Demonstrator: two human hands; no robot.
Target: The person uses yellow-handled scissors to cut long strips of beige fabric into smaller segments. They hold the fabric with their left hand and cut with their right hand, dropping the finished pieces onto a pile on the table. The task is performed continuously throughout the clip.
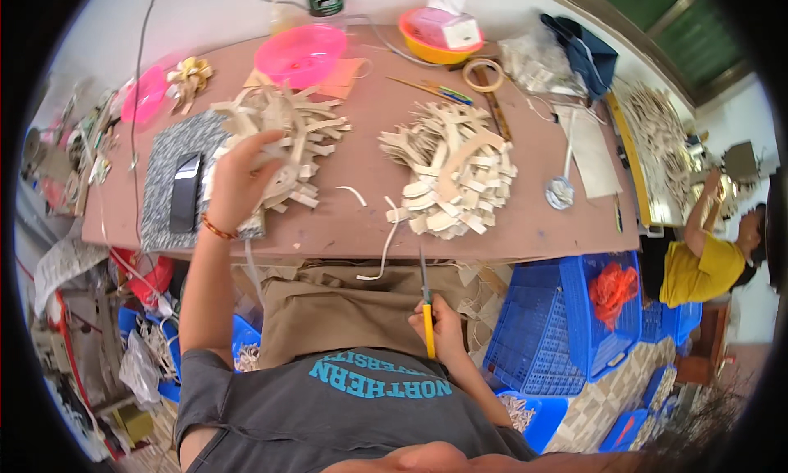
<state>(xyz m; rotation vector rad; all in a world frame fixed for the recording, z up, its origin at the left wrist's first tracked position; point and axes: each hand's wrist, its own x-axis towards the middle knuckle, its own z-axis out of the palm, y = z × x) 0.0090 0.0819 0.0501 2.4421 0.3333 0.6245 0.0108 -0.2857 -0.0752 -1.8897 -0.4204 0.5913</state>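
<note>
My left hand [240, 180] reaches over the left pile of cream-coloured cut strips [308, 137]. Its thumb and forefinger are apart, and no strip shows clearly between them. Low at the table's front edge, my right hand [447, 329] grips yellow-handled scissors [428, 329], blades pointing away from me toward the table. Just beyond the blade tips lies a second heap of cream strips [468, 182], with a longer curved piece across its top. A thin offcut [351, 196] rests between the piles, and a longer one [386, 247] hangs over the front edge.
A dark phone [186, 192] lies on a grey mottled pad [160, 165] at left. Farther back stand a pink bowl [302, 53], a tissue pack [444, 27] in a yellow basin and a tape roll [483, 75]. Blue crates [538, 333] stand at right, near a person in yellow [699, 272].
</note>
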